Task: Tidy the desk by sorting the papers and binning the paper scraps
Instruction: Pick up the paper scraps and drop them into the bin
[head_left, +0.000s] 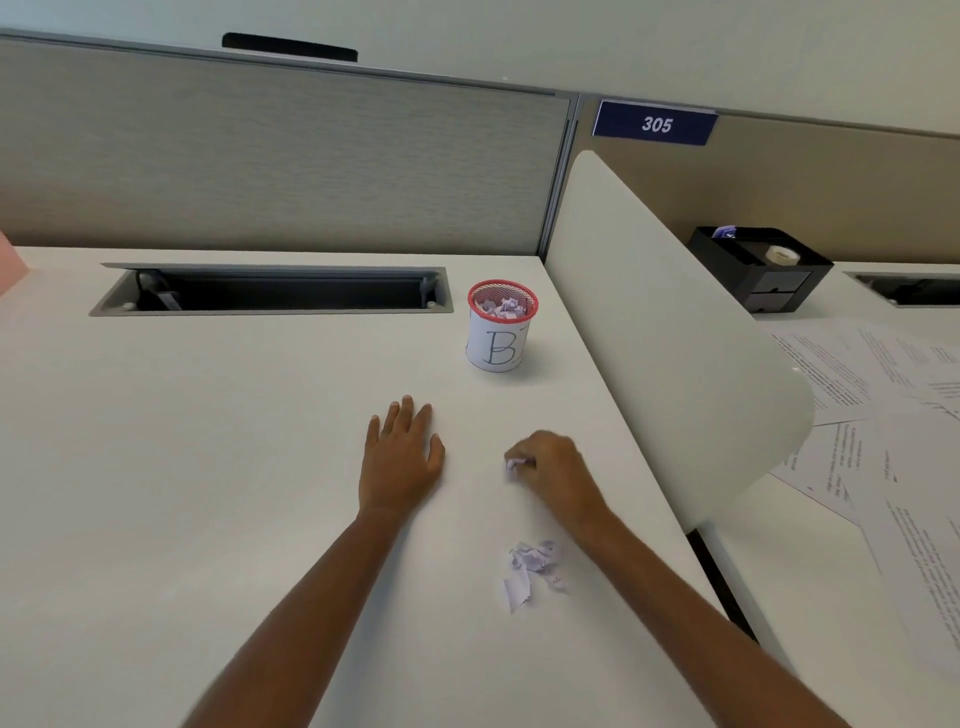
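A crumpled paper scrap (517, 464) is pinched in the grip of the right hand (550, 467), close to the desk (208, 441). The left hand (402, 457) is laid flat, its grip wide and empty. The scrap should be carried toward eleven o'clock and released only above the red mesh cup (501, 327); more scraps (532, 566) are left at six o'clock.

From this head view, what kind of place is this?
Most likely an office cubicle: fabric partition panels, a numbered plate reading 305, and a white desk with a cable trough.
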